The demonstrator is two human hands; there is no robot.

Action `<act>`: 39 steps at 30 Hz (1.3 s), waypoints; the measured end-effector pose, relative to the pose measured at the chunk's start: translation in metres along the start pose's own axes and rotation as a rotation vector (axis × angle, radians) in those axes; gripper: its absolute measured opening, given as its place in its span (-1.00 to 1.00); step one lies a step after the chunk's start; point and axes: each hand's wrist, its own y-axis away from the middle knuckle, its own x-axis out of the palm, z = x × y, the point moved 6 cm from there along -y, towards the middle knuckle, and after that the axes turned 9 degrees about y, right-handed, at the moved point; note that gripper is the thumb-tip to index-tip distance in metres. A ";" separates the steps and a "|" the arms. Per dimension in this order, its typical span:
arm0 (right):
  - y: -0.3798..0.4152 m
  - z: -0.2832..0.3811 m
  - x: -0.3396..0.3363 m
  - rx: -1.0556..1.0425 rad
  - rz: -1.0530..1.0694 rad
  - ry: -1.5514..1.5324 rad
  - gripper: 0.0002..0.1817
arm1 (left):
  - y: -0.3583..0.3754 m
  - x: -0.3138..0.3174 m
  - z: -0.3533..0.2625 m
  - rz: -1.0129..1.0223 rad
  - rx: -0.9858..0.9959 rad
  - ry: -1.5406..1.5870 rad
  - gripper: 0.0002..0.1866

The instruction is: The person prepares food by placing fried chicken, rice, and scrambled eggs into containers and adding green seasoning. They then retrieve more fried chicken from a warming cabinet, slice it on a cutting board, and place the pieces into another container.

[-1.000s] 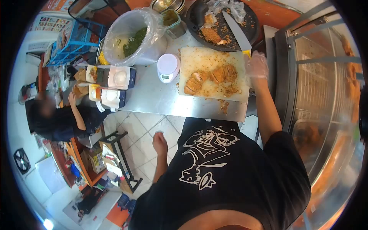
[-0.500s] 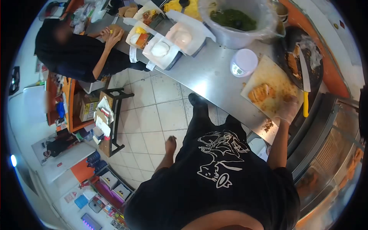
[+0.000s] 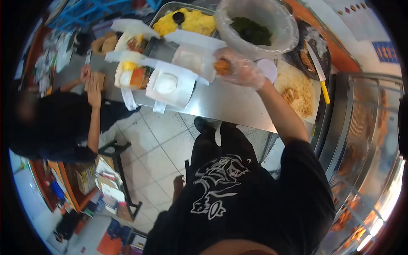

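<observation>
My right hand [image 3: 243,71], in a clear plastic glove, is closed around sliced fried chicken [image 3: 222,67]. It is above the steel counter, just right of an open takeaway box [image 3: 189,61] with white contents. In front of that stands another open box [image 3: 180,91] holding a white mound that looks like rice. Further left, an open box [image 3: 144,80] contains yellow, white and orange food. Chicken pieces [image 3: 290,96] and crumbs lie on the cutting board [image 3: 312,83], beside a round white scale [image 3: 267,69]. My left hand [image 3: 179,183] hangs low at my side, fingers curled, holding nothing visible.
A tray of yellow food [image 3: 195,23] with a black spoon and a plastic-lined tub [image 3: 287,29] of dark greens stand behind. A yellow-handled knife [image 3: 316,63] rests across a dark pan at right. A co-worker [image 3: 55,123] handles a brown box [image 3: 95,80] at left.
My right hand has moved left from the cutting board to beside the boxes, carrying sliced chicken; less remains on the board. The view has shifted. My left hand stays low.
</observation>
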 end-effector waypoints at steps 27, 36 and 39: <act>0.285 -0.068 -0.083 0.970 -0.837 -0.945 -0.52 | -0.456 -0.215 -0.505 0.669 0.674 -1.062 -0.78; 0.298 -0.076 -0.080 1.002 -0.892 -0.905 -0.52 | -0.457 -0.169 -0.463 0.977 1.050 -1.131 -0.84; 0.297 -0.075 -0.082 0.994 -0.914 -0.884 -0.52 | -0.465 -0.166 -0.449 0.888 0.951 -1.114 -0.89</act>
